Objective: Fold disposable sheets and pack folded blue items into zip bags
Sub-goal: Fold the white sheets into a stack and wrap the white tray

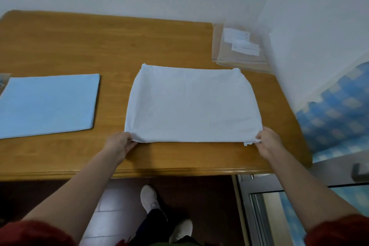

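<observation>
I am pinching the two near corners of the white, partly folded disposable sheet [191, 106], left hand [119, 143] and right hand [268, 142] each closed on one. The sheet is lying flat on the wooden desk [79, 46], stretching away from me, long axis running left to right, equally near both hands. A folded light-blue rectangular item [48, 104] is sitting well apart to the left, and clear zip bags [237, 48] are waiting at the far right by the white wall.

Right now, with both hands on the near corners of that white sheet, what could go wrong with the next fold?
1. At the right hand, loose layers of the white sheet poke out, so the fold may go uneven.
2. The far corners look bunched, which could leave a lumpy result.
3. The zip bags lie close behind and might get nudged.
</observation>
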